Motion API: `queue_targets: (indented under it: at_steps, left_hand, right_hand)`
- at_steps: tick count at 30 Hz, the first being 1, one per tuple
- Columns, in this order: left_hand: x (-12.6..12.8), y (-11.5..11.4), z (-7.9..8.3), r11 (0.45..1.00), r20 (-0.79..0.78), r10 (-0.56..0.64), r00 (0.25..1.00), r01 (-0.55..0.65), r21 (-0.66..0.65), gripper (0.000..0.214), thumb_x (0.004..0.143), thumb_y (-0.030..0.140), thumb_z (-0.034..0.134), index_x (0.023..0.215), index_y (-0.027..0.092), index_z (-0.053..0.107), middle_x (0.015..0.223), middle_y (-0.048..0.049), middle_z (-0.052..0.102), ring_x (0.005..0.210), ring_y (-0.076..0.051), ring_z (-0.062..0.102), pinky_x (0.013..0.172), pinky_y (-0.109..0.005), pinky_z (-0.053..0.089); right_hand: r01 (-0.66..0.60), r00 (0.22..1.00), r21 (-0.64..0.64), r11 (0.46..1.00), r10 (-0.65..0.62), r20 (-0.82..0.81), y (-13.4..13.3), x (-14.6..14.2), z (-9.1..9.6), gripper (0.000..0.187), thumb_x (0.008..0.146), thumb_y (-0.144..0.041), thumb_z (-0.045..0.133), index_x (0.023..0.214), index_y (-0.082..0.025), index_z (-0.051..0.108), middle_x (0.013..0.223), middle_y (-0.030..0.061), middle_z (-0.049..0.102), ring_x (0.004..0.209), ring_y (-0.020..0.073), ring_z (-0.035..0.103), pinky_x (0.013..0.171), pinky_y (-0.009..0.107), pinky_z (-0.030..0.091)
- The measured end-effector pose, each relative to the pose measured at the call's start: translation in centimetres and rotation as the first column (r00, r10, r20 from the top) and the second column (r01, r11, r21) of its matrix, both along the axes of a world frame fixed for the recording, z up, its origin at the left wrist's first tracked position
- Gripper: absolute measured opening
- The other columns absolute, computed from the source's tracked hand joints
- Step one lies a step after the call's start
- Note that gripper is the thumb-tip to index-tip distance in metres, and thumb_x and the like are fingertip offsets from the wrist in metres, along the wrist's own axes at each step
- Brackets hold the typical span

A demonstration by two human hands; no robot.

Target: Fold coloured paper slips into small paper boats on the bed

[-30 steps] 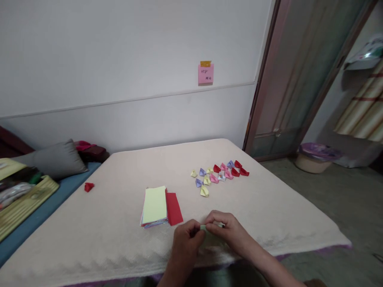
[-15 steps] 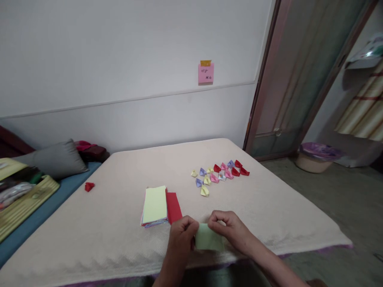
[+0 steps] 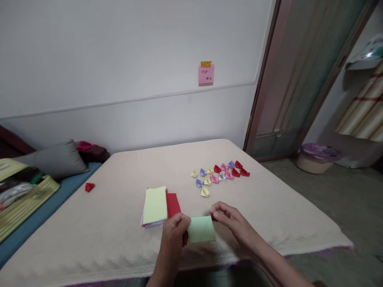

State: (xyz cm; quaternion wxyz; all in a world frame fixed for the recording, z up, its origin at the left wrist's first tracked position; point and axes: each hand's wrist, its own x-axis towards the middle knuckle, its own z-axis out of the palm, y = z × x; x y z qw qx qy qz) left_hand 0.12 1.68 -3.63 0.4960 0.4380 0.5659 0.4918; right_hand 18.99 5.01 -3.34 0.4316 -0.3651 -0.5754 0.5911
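Note:
A pale green paper sheet [image 3: 201,229] is held up just above the near edge of the cream-covered table [image 3: 119,207]. My left hand [image 3: 175,231] pinches its left edge and my right hand [image 3: 229,219] pinches its upper right corner. A stack of coloured paper sheets [image 3: 154,206] with a yellow one on top lies to the left of my hands, and a red sheet [image 3: 173,204] lies beside it. Beyond my hands sits a cluster of several small folded paper pieces [image 3: 220,175] in yellow, purple, pink and red.
One red folded piece [image 3: 89,186] lies alone near the table's left edge. A grey pillow [image 3: 52,159] and a yellow tray [image 3: 20,203] sit on the blue surface at left. A pink note [image 3: 206,73] is stuck on the wall. A basin [image 3: 317,157] stands on the floor at right.
The green paper went from a folded strip between my fingers to an opened flat sheet. Both hands rose slightly and moved left and apart.

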Motion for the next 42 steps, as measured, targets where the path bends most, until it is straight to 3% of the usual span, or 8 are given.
queue_targets:
  at_steps: [4, 11, 14, 18, 24, 35, 39, 42]
  left_hand:
    - [0.4, 0.0, -0.3, 1.000, -0.005, -0.011, 1.000, 0.011, 0.011, 0.030, 0.072, 0.037, 0.057, 0.051, 0.018, 0.047, 0.033, 0.0081, 0.036, 0.032, -0.006, 0.029, 0.036, -0.019, 0.018]
    - [0.5, 0.0, -0.5, 0.999, -0.015, -0.005, 1.000, 0.006, 0.034, 0.034, 0.079, 0.041, 0.050, 0.057, 0.016, 0.052, 0.034, 0.0077, 0.037, 0.032, -0.005, 0.030, 0.035, -0.019, 0.020]
    - [0.3, 0.1, -0.4, 0.999, 0.106, -0.030, 0.994, 0.026, 0.036, 0.021, 0.073, 0.035, 0.058, 0.081, 0.015, 0.055, 0.055, 0.0034, 0.057, 0.036, -0.005, 0.037, 0.035, -0.018, 0.025]
    - [0.1, 0.2, -0.7, 0.991, 0.150, -0.126, 0.981, 0.119, 0.056, 0.036, 0.065, 0.024, 0.065, 0.098, 0.016, 0.053, 0.081, -0.0019, 0.063, 0.041, -0.005, 0.045, 0.036, -0.018, 0.031]
    - [0.2, -0.1, -1.1, 0.969, -0.022, -0.217, 0.976, 0.218, 0.119, 0.025, 0.068, 0.016, 0.062, 0.093, 0.014, 0.059, 0.049, 0.0071, 0.049, 0.039, -0.006, 0.043, 0.039, -0.018, 0.032]
    - [0.5, -0.1, -0.4, 0.981, 0.164, -0.186, 0.969, 0.175, 0.079, 0.038, 0.065, 0.023, 0.064, 0.100, 0.016, 0.053, 0.079, -0.0016, 0.062, 0.041, -0.005, 0.047, 0.037, -0.018, 0.033]
    - [0.6, -0.2, -0.1, 0.992, 0.191, -0.124, 0.974, 0.125, 0.008, 0.035, 0.071, 0.033, 0.059, 0.100, 0.015, 0.051, 0.067, 0.0019, 0.060, 0.037, -0.006, 0.043, 0.035, -0.018, 0.030]
    - [0.8, -0.3, -0.4, 0.985, 0.128, -0.141, 0.982, 0.152, -0.084, 0.028, 0.077, 0.042, 0.052, 0.080, 0.015, 0.054, 0.047, 0.0046, 0.052, 0.032, -0.005, 0.036, 0.033, -0.017, 0.022]
  right_hand:
    - [-0.123, 0.984, -0.164, 0.979, 0.098, -0.151, -0.4, -0.9, -0.9, 0.027, 0.071, -0.025, 0.067, 0.094, -0.019, 0.053, 0.063, -0.0046, 0.053, 0.056, 0.0109, 0.048, 0.054, 0.022, 0.034]
    - [-0.008, 0.985, -0.192, 0.981, -0.025, -0.168, 0.1, -0.3, -0.9, 0.023, 0.066, -0.017, 0.066, 0.086, -0.018, 0.055, 0.056, -0.0061, 0.050, 0.051, 0.0096, 0.046, 0.049, 0.021, 0.031]
    - [0.023, 0.983, -0.203, 0.979, -0.060, -0.176, 0.3, 0.1, -0.6, 0.022, 0.065, -0.017, 0.066, 0.085, -0.018, 0.056, 0.056, -0.0049, 0.052, 0.051, 0.0104, 0.047, 0.049, 0.021, 0.031]
    - [0.016, 0.980, -0.222, 0.975, -0.060, -0.189, 0.3, 0.1, -0.5, 0.023, 0.064, -0.016, 0.064, 0.086, -0.017, 0.056, 0.057, -0.0040, 0.053, 0.052, 0.0106, 0.047, 0.049, 0.021, 0.031]
    - [-0.050, 0.978, -0.253, 0.966, -0.004, -0.210, 0.1, -0.1, -0.4, 0.022, 0.063, -0.013, 0.062, 0.084, -0.017, 0.056, 0.059, -0.0033, 0.056, 0.051, 0.0104, 0.048, 0.049, 0.021, 0.031]
    - [-0.033, 0.974, -0.255, 0.966, -0.026, -0.225, 0.0, 0.1, -0.3, 0.021, 0.065, -0.012, 0.060, 0.085, -0.016, 0.056, 0.061, -0.0025, 0.056, 0.053, 0.0111, 0.049, 0.051, 0.022, 0.033]
    - [-0.004, 0.985, -0.230, 0.973, -0.037, -0.171, 0.1, 0.0, -0.2, 0.021, 0.064, -0.013, 0.060, 0.084, -0.017, 0.056, 0.058, -0.0038, 0.054, 0.053, 0.0114, 0.048, 0.050, 0.022, 0.032]
    - [-0.005, 0.993, -0.190, 0.982, -0.018, -0.116, 0.2, -0.1, -0.3, 0.021, 0.065, -0.015, 0.062, 0.084, -0.019, 0.055, 0.055, -0.0062, 0.049, 0.050, 0.0107, 0.046, 0.049, 0.022, 0.031]
